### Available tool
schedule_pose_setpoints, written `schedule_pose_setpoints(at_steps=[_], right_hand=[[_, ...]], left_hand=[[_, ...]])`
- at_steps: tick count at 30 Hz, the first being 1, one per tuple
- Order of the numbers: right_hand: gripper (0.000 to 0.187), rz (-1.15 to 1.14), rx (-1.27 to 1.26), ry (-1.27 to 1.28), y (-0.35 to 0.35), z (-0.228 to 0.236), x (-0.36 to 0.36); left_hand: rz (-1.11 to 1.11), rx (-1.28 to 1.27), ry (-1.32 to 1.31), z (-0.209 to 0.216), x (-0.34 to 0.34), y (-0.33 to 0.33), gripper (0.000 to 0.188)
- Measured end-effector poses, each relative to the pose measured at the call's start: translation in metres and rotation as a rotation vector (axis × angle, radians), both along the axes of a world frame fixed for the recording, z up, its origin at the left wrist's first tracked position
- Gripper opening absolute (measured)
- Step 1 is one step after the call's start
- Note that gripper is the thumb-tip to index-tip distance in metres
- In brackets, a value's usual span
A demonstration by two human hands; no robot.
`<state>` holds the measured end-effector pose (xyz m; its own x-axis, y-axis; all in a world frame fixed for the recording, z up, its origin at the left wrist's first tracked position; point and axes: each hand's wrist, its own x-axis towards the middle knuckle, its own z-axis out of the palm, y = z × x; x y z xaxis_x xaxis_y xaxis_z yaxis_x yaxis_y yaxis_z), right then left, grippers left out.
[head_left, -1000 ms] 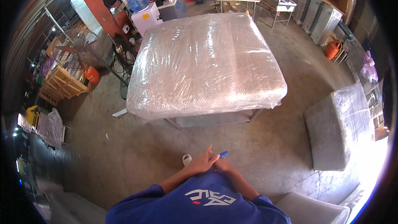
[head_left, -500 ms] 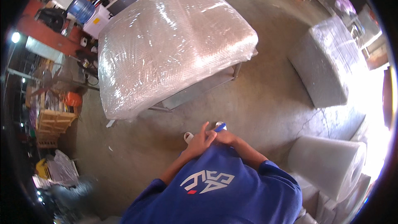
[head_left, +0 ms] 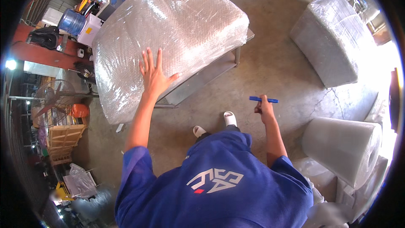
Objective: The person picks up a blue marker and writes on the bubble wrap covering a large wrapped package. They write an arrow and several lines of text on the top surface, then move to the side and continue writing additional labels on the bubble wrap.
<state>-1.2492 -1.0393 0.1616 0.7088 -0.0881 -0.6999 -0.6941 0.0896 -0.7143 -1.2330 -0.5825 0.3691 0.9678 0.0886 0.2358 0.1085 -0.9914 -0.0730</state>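
Observation:
My left hand (head_left: pixel 154 76) is spread with its palm toward the near side of a large block wrapped in bubble wrap (head_left: pixel 177 25). Whether the palm touches the wrap, I cannot tell. The block lies on a metal table (head_left: pixel 237 55), whose legs and lower shelf show underneath. Farther right, over the floor, my right hand (head_left: pixel 265 109) is closed round a slim blue pen-shaped tool (head_left: pixel 271 100). The tool points sideways, its ends sticking out on both sides of the fingers.
A wrapped grey block (head_left: pixel 327 42) stands on the floor at right. Nearer lies a thick roll of bubble wrap (head_left: pixel 337 147). At left are a standing fan (head_left: pixel 52 101), a wooden crate (head_left: pixel 65 139) and a blue water bottle (head_left: pixel 71 22) on a white dispenser.
My hands were together at my waist and are now apart. The left has reached forward to the wrapped block, fingers spreading; the right has swung out rightward with the blue tool.

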Motion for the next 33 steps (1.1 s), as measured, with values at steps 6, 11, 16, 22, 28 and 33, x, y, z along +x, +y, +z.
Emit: schedule_pose_setpoints(at_steps=[6, 11, 16, 22, 28, 33], right_hand=[[0.044, -0.115, -0.021, 0.011, -0.037, 0.008, -0.032], [0.043, -0.053, -0.139, 0.209, -0.042, -0.028, -0.075], [0.044, 0.077, -0.044, 0.126, -0.023, -0.053, -0.099], [0.044, 0.161, -0.031, 0.058, -0.026, -0.034, -0.075], [0.044, -0.083, 0.009, 0.077, -0.044, -0.002, -0.047], [0.045, -0.197, 0.077, 0.117, -0.051, -0.011, -0.045]], left_hand=[[-0.069, 0.09, -0.157, -0.042, 0.017, 0.02, 0.11], [-0.052, 0.102, -0.121, -0.045, 0.014, 0.021, 0.109], [-0.047, 0.007, -0.146, -0.037, 0.014, 0.013, 0.103], [-0.068, 0.139, -0.158, -0.046, 0.015, 0.018, 0.099], [-0.087, 0.135, -0.198, -0.052, 0.016, 0.021, 0.094], [-0.069, 0.145, -0.175, -0.049, 0.016, 0.017, 0.093]])
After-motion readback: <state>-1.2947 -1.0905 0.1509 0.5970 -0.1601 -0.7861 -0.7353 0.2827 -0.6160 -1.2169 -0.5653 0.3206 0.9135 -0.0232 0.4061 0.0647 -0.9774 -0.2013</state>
